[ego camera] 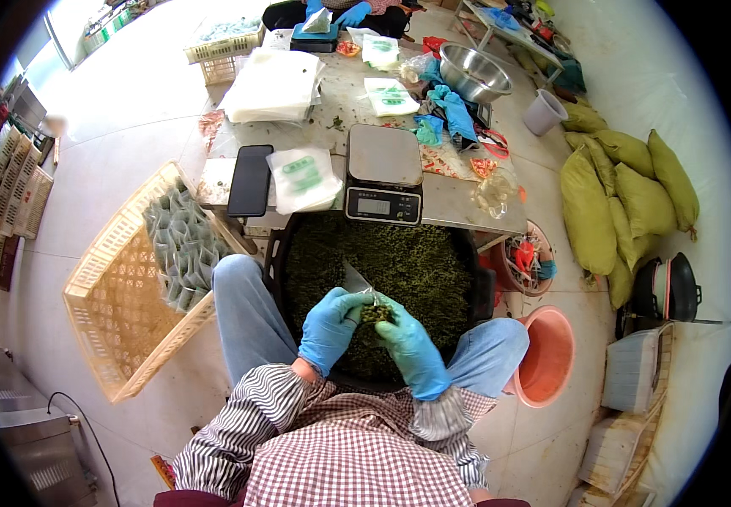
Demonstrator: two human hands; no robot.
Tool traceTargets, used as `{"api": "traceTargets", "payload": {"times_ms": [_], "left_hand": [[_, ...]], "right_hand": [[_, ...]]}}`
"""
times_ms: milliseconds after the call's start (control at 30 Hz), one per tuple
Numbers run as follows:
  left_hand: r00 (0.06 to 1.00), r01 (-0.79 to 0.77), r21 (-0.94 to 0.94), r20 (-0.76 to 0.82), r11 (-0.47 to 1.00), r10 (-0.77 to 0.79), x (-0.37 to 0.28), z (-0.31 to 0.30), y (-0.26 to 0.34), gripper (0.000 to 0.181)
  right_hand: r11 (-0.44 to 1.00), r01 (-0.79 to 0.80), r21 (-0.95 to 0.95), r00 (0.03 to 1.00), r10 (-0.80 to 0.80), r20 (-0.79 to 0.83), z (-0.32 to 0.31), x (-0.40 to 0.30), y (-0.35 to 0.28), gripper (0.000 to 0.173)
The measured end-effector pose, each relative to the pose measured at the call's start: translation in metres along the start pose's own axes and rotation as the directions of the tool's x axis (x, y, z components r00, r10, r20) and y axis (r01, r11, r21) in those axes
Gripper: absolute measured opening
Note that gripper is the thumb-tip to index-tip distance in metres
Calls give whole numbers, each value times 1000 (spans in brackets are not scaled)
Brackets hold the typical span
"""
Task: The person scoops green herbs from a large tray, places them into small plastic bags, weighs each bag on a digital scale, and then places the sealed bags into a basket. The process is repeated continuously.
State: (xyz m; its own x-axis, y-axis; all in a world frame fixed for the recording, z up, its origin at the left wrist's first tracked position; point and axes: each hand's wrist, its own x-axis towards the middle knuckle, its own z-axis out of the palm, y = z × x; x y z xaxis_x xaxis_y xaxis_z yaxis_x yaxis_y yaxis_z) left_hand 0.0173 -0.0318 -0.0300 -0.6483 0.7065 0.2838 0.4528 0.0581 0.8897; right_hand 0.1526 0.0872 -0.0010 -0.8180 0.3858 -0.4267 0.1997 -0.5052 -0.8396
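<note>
A clear plastic bag [355,279] is in my gloved hands above a wide black tub [274,263]. My left hand [328,328] pinches the bag at its left side. Fingers of my right hand [411,345] curl around a clump of small green berries [375,314], like green peppercorns, at the bag. How far the clump is inside the bag is hard to tell. Loose dark-green berries [397,253] fill the tub between my knees. Just beyond it, a digital scale [384,155] stands at the table's near edge with a bare plate.
The metal table [333,136] holds a phone [250,180], printed bags [305,180], plastic sheets [273,85] and a steel bowl [476,70]. A plastic crate [121,310] with filled bags [184,247] stands left. Pink bucket [546,355] and sacks [593,209] are right. Another person's gloved hands [354,14] are opposite.
</note>
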Motion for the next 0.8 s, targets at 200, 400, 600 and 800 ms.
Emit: {"api": "traceTargets", "payload": {"times_ms": [200, 400, 600, 800], "left_hand": [[997, 41, -252, 70, 967, -24, -1, 8, 11, 30], [972, -211, 189, 143, 959, 185, -2, 8, 24, 25], [999, 37, 194, 2, 980, -38, -9, 9, -1, 26], [969, 224, -170, 146, 960, -200, 1, 7, 11, 21]], "right_hand": [[982, 161, 102, 987, -157, -42, -9, 7, 21, 47], [989, 116, -90, 964, -134, -230, -1, 23, 41, 33], [997, -69, 38, 989, 73, -128, -4, 8, 20, 46], [984, -55, -168, 984, 25, -174, 7, 6, 17, 39]]}}
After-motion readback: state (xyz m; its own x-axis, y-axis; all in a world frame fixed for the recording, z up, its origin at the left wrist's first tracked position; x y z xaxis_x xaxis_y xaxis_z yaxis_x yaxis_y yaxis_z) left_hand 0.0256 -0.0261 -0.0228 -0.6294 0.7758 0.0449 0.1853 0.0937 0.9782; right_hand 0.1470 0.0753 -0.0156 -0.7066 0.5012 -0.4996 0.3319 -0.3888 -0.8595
